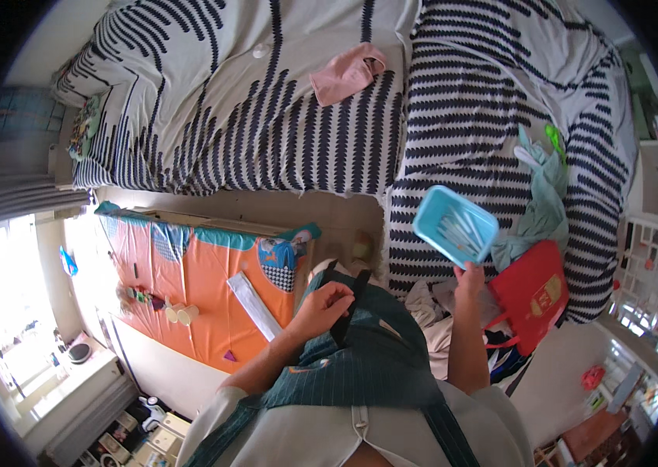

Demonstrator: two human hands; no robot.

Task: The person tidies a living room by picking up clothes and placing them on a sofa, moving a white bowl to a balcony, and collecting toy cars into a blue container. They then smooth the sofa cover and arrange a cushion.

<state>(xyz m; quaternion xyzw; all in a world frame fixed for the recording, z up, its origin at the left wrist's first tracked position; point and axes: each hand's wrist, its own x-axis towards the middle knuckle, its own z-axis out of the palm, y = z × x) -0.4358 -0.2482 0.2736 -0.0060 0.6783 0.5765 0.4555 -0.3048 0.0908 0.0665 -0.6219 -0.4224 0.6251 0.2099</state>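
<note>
My right hand [469,279] grips the near rim of a light blue plastic basket [429,225], which is over the striped sofa cover. Several thin white and pale blue sticks [462,229] lie inside it. My left hand [329,303] is in front of the dark green apron [381,373], its fingers curled at a black strip-like item [358,292]; whether they grip it cannot be told. Just right of the basket are a pale green cloth [545,198] and a red bag [533,292] with a gold print.
A sofa with a black-and-white cover [340,152] spans the far side, a pink cloth [343,73] on it. At left, an orange-covered table [206,280] holds two cups [187,315] and a folded white strip [253,303]. Clothes [431,327] lie piled beside my right forearm.
</note>
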